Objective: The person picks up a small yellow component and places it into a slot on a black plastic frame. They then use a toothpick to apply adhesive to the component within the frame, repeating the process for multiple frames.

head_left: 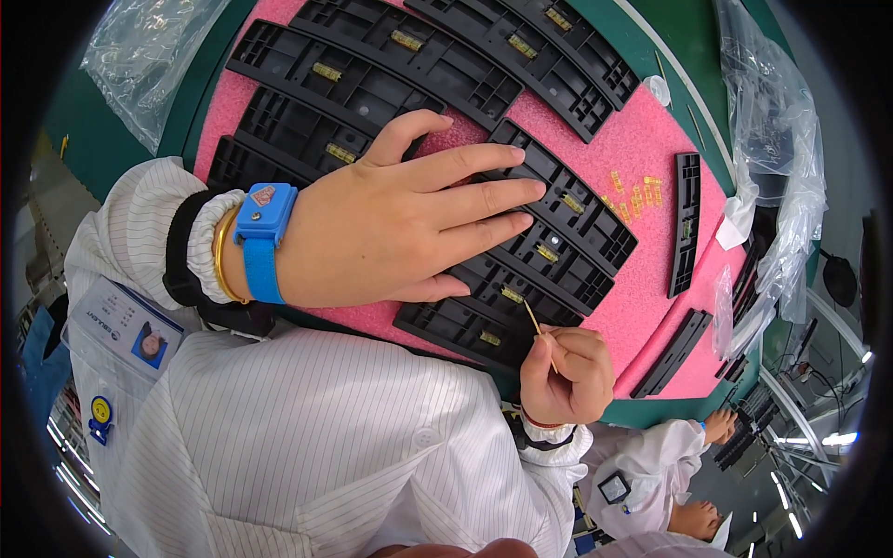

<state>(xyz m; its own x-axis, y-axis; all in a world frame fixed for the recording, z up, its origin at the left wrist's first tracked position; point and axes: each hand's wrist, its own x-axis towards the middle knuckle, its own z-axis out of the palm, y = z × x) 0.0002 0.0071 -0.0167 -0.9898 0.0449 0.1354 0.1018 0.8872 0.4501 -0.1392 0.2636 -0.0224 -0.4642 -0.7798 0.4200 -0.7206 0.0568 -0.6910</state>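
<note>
We see a white coat [316,428] with thin dark pinstripes, and a clear pouch [116,330] holding a badge on its chest. On our left we notice a blue wrist strap [264,272] with a squarish buckle [265,210], a gold bangle [220,253] and a black band [177,246].

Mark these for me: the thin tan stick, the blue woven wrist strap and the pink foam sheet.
Thin tan stick [533,318]: head view, on its exposed upper shaft.
Blue woven wrist strap [264,272]: head view, on its band.
Pink foam sheet [642,270]: head view, on its bare right part.
</note>
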